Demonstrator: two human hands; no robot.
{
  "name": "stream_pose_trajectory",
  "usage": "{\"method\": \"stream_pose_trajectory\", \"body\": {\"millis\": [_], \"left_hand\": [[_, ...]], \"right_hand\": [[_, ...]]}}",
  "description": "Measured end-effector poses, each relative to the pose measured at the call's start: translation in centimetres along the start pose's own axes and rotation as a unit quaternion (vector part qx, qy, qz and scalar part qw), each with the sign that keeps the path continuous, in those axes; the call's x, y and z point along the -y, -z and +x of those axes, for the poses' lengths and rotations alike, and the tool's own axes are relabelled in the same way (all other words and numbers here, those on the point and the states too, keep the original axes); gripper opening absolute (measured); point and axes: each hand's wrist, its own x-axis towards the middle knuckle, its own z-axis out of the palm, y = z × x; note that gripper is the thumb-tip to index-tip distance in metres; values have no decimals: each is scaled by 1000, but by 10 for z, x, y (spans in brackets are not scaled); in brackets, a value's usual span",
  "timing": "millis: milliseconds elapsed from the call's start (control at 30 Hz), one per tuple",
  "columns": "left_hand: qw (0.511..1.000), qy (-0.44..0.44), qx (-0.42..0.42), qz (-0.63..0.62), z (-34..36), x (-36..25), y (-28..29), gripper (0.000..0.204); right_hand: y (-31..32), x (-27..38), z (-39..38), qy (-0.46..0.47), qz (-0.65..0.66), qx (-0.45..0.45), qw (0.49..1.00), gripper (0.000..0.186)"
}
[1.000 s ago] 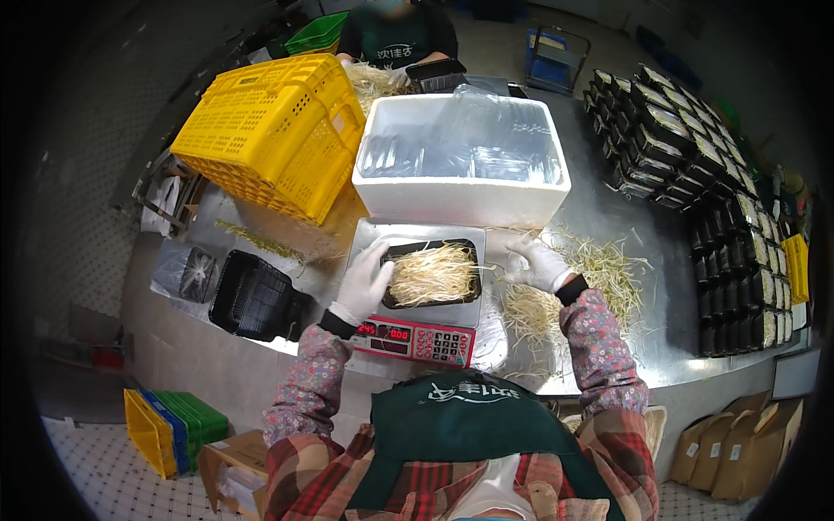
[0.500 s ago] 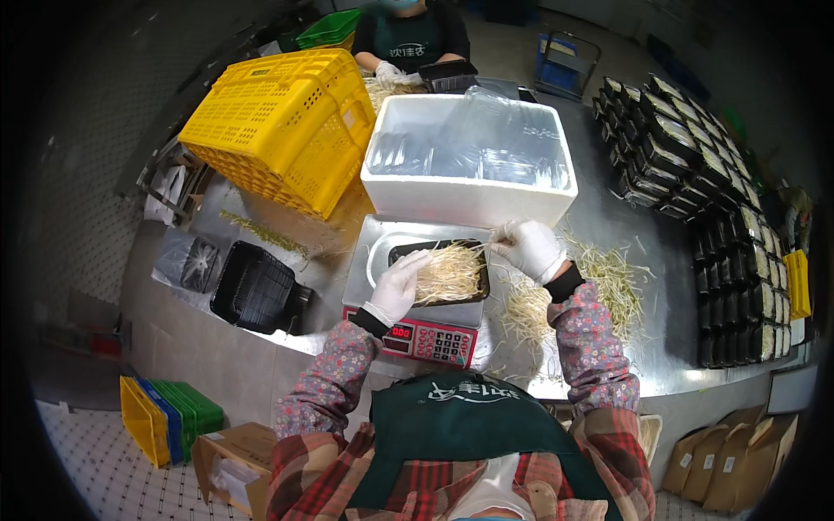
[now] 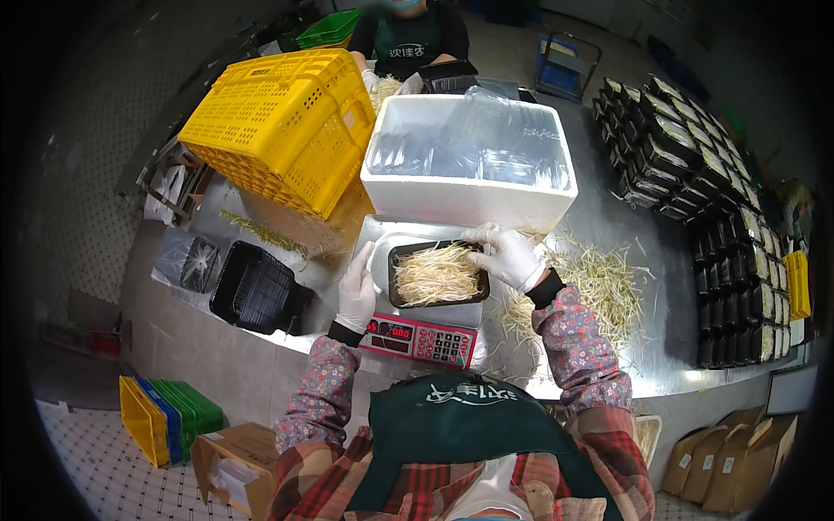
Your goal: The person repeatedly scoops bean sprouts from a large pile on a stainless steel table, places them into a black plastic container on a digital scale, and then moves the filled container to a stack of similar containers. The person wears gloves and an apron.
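Note:
A black tray of pale sprouts [image 3: 434, 273] rests on the metal platform of a red digital scale [image 3: 426, 343]. My left hand [image 3: 356, 282], in a white glove, is open beside the platform's left side, off the tray. My right hand [image 3: 508, 256], also gloved, is at the tray's upper right corner with thumb and fingers apart, fingertips over or on the rim; contact is unclear. A loose heap of sprouts [image 3: 604, 286] lies right of the scale. Empty black trays [image 3: 256, 282] sit to the left, beside a clear plastic bag [image 3: 178, 265].
A white foam box of clear lids [image 3: 469, 200] stands behind the scale, with yellow crates [image 3: 269, 130] at its left. Stacks of packed trays [image 3: 721, 304] line the right. A co-worker [image 3: 408, 39] works opposite. A trolley [image 3: 560, 69], coloured crates [image 3: 169, 417] and cardboard [image 3: 725, 460] surround the table.
My left hand has drawn back from the sprouts to the platform's left. My right hand, pinched at the sprouts half a second ago, has moved slightly leftward and spread its fingers.

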Motion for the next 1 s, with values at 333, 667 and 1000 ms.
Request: {"method": "stream_pose_trajectory", "body": {"millis": [333,667,1000], "left_hand": [[880,-154,222,391,9,-26,-80,63],[897,-174,218,344,6,-28,-75,51],[979,-65,160,107,9,-48,-44,60]], "right_hand": [[-101,-14,-27,61,-185,-78,978,66],[-38,0,14,12,-112,-171,979,39],[-37,-33,28,-78,249,-190,947,18]]}}
